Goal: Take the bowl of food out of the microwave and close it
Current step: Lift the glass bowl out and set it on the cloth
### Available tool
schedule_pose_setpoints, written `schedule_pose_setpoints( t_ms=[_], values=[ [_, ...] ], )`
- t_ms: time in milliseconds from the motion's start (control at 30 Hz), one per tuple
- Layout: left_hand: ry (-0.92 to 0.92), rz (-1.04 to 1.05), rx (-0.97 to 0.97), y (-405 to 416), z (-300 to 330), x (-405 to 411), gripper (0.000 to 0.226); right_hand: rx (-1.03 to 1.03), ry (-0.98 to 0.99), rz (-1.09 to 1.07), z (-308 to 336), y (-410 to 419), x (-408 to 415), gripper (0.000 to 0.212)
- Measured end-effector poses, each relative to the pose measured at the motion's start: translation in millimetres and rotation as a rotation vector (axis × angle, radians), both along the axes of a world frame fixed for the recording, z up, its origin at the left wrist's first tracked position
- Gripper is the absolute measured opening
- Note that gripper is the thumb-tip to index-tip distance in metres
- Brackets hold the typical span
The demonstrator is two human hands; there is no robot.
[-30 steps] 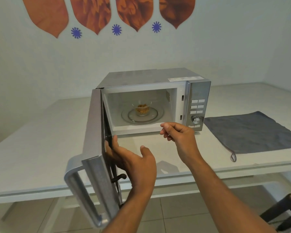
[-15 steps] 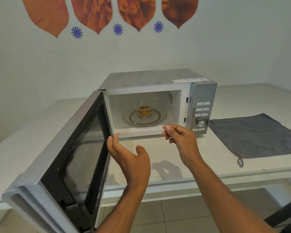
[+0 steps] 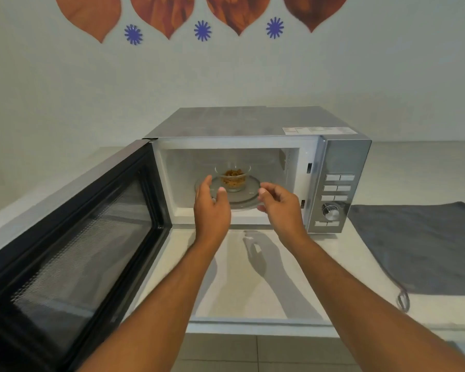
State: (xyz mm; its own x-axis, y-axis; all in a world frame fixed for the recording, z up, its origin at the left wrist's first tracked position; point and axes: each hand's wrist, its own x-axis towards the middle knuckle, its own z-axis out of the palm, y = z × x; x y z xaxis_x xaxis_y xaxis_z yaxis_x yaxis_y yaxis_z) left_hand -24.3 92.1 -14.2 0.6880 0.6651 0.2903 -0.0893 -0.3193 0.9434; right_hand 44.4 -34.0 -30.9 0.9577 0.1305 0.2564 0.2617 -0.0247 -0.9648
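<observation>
A silver microwave (image 3: 341,157) stands on a white table, its door (image 3: 73,237) swung wide open to the left. Inside, a small clear glass bowl of brown food (image 3: 233,178) sits on the round glass turntable (image 3: 249,196). My left hand (image 3: 211,208) is at the cavity's mouth, fingers apart, just left of and in front of the bowl, holding nothing. On the other side my right hand (image 3: 278,208) hovers with fingers loosely curled and empty, in front of the bowl's right. Neither hand touches the bowl.
A grey cloth (image 3: 419,245) lies flat on the table (image 3: 253,285) right of the microwave. The control panel with buttons and a dial (image 3: 330,212) is on the microwave's right face. A white wall stands close behind. Tiled floor shows below the table edge.
The door has swung from half open to fully open. My left hand left the door, and both hands moved forward to the cavity opening near the bowl.
</observation>
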Motion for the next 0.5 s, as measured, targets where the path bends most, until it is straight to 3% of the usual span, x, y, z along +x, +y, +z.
schedule_pose_setpoints(
  t_ms=[233, 500],
  values=[
    [0.076, -0.105, -0.140, 32.1, -9.8, 64.3, 0.054, -0.052, 0.030, 0.048, 1.8, 26.6, 52.1, 0.037],
    [0.166, -0.074, -0.179, 71.4, -27.2, 137.1, 0.050, -0.141, 0.115, 0.000, -4.8, 70.9, 120.7, 0.028]
  ],
)
